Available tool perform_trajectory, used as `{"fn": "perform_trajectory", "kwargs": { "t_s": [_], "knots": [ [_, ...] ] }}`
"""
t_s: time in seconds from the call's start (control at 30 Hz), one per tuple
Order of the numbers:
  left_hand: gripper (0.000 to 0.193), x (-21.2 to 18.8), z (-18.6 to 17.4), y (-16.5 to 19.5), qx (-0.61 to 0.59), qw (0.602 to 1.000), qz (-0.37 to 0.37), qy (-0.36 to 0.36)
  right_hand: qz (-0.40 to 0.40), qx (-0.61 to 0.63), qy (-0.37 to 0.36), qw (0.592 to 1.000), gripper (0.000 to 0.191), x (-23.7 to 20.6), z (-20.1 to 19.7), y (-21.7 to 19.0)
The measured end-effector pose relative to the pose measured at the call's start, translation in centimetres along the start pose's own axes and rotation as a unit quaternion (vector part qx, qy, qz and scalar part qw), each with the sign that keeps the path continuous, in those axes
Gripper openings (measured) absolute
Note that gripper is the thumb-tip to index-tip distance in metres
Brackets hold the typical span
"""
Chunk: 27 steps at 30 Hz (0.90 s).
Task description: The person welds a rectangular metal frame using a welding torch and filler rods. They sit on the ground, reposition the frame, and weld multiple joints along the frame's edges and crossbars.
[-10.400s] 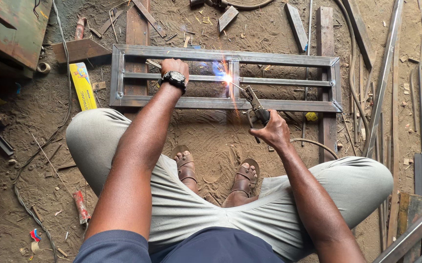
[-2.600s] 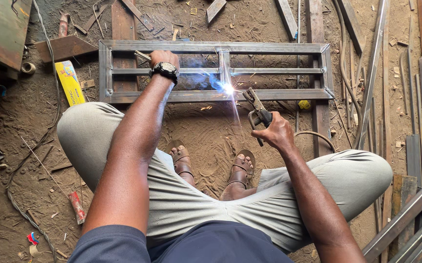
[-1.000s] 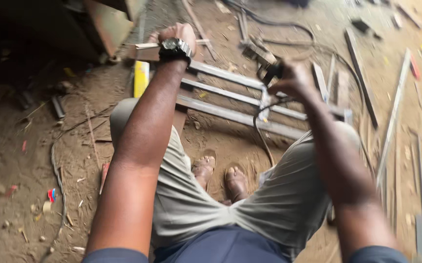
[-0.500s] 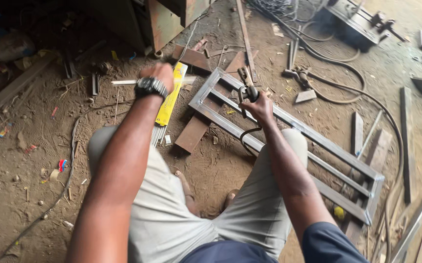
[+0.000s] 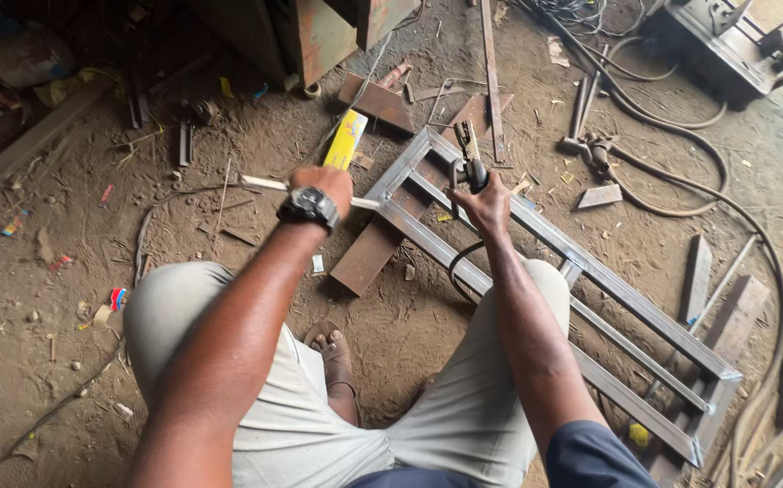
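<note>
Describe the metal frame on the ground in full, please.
The metal frame is a long rectangle of grey square tubing with two inner rails and a short cross piece. It lies flat on the dirt floor, running diagonally toward lower right, resting over a rusty flat bar. The right hand holds an electrode holder above its upper end.

Grey frame [image 5: 590,271], black watch [image 5: 308,208], yellow box [image 5: 346,138], beige trousers [image 5: 301,416], rusty brown plate [image 5: 378,244], brown dirt floor [image 5: 66,343], black cable [image 5: 681,117].
</note>
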<state>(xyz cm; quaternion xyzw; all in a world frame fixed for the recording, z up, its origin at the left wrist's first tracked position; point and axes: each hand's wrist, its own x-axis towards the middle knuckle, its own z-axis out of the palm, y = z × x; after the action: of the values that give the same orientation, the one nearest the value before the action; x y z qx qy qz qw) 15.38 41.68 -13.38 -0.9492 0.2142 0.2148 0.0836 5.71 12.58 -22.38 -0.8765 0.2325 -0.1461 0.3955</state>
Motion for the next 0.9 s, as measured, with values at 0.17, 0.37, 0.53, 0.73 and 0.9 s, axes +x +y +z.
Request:
{"fn": "perform_trajectory", "kwargs": {
  "t_s": [0.17, 0.37, 0.53, 0.73, 0.9],
  "knots": [
    [0.024, 0.8, 1.4, 1.0, -0.018, 0.999, 0.029, 0.026, 0.041, -0.016, -0.02, 0.999, 0.06, 0.6, 0.5, 0.9],
    [0.024, 1.8, 3.2, 2.2, -0.019, 0.998, 0.044, 0.032, 0.022, -0.019, -0.02, 0.999, 0.064, 0.9, 0.8, 1.0],
    [0.024, 2.9, 4.3, 3.0, -0.015, 0.999, 0.039, 0.026, -0.008, -0.043, -0.017, 0.999, 0.065, 1.1, 1.0, 1.0],
    [0.024, 3.0, 4.3, 3.2, -0.008, 0.998, 0.042, 0.039, 0.005, -0.043, -0.026, 0.999, 0.066, 1.4, 1.1, 0.9],
    [0.025, 2.6, 3.8, 3.4, 0.004, 0.998, 0.042, 0.037, -0.021, -0.018, -0.032, 0.999, 0.063, 1.1, 0.9, 0.9]
  ]
}}
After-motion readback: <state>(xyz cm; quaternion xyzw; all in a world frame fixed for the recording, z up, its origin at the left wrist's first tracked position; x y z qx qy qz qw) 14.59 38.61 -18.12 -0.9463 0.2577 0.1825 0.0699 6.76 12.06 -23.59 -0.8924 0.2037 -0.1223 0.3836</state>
